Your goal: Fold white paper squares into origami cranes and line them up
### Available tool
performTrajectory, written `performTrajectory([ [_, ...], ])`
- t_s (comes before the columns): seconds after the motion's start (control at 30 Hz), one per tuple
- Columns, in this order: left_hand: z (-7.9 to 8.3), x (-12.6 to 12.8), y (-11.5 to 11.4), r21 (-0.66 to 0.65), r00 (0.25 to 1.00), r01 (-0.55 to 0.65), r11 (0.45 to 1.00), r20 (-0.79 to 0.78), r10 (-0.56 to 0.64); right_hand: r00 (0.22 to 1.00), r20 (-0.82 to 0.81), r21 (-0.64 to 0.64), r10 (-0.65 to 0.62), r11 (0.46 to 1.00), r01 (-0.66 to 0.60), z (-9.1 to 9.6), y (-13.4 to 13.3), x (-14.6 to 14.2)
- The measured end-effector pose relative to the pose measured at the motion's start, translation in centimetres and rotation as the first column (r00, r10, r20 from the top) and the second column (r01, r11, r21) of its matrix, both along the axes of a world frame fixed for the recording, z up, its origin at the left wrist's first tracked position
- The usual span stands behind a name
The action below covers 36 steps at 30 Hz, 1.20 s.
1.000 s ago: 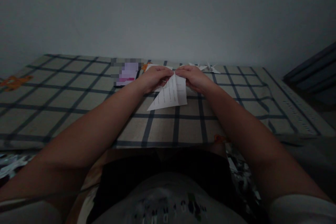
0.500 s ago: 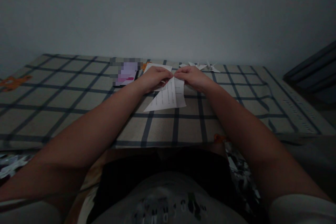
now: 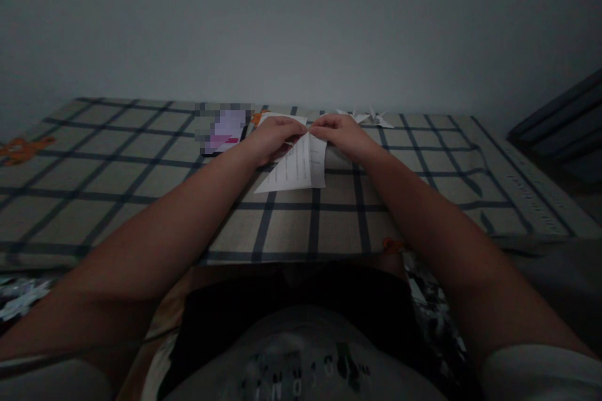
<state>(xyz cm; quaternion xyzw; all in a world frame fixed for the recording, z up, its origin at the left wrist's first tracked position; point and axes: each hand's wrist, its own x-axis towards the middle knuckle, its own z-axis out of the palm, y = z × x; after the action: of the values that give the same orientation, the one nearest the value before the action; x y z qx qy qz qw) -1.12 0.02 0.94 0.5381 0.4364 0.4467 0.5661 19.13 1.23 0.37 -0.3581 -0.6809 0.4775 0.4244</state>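
A partly folded sheet of white paper (image 3: 294, 169) with printed lines is held up above the checked tablecloth, its wide edge hanging toward me. My left hand (image 3: 275, 136) pinches its top corner between thumb and fingers. From the other side my right hand (image 3: 341, 133) pinches the same corner, the fingertips of both hands almost touching. Part of the paper's left side is hidden behind my left hand. Just beyond that hand lies another white sheet (image 3: 285, 118), flat on the cloth.
A phone with a lit, blurred screen (image 3: 228, 128) lies left of my hands. Folded white paper shapes with points (image 3: 379, 119) sit at the back by the wall. The checked tablecloth (image 3: 117, 185) has orange patterns. Dark slanted panels (image 3: 564, 131) stand at the right.
The paper has swung slightly, its lower edge shifting up and to the left. Both hands have moved a little to the left and keep pinching the top corner.
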Motion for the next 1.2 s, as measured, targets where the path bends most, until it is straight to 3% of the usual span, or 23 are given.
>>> performTrajectory([
  [0.13,-0.4,-0.2,0.5,0.017,1.0,0.004,1.0,-0.022,-0.003,0.996,-0.047,-0.154,0.07,0.985,-0.077,-0.5,0.2,0.2],
  [0.37,0.5,0.0,-0.5,-0.055,0.998,0.023,0.998,-0.063,-0.027,0.995,-0.089,-0.159,0.053,0.985,-0.067,-0.5,0.1,0.2],
  [0.57,-0.4,-0.3,0.2,-0.014,0.997,0.032,0.999,-0.066,-0.032,0.995,-0.086,-0.223,0.045,0.973,-0.063,-0.3,-0.3,0.1],
  [0.73,-0.6,-0.3,0.4,0.029,0.995,0.01,1.0,-0.098,-0.007,0.999,0.011,-0.138,0.048,0.989,-0.046,-0.3,-0.2,0.4],
  [1.0,0.0,0.0,-0.2,-0.001,0.995,-0.003,1.0,-0.102,0.003,0.981,0.181,0.147,-0.072,0.988,0.046,0.2,-0.1,0.2],
  [1.1,0.0,0.1,-0.1,-0.004,0.995,-0.013,1.0,-0.099,0.013,0.99,0.113,0.116,-0.089,0.99,0.076,0.1,-0.1,0.0],
  [1.2,-0.2,0.1,0.0,0.004,0.996,-0.016,1.0,-0.09,0.016,1.0,0.015,-0.029,-0.012,0.999,0.013,-0.3,0.0,0.1],
])
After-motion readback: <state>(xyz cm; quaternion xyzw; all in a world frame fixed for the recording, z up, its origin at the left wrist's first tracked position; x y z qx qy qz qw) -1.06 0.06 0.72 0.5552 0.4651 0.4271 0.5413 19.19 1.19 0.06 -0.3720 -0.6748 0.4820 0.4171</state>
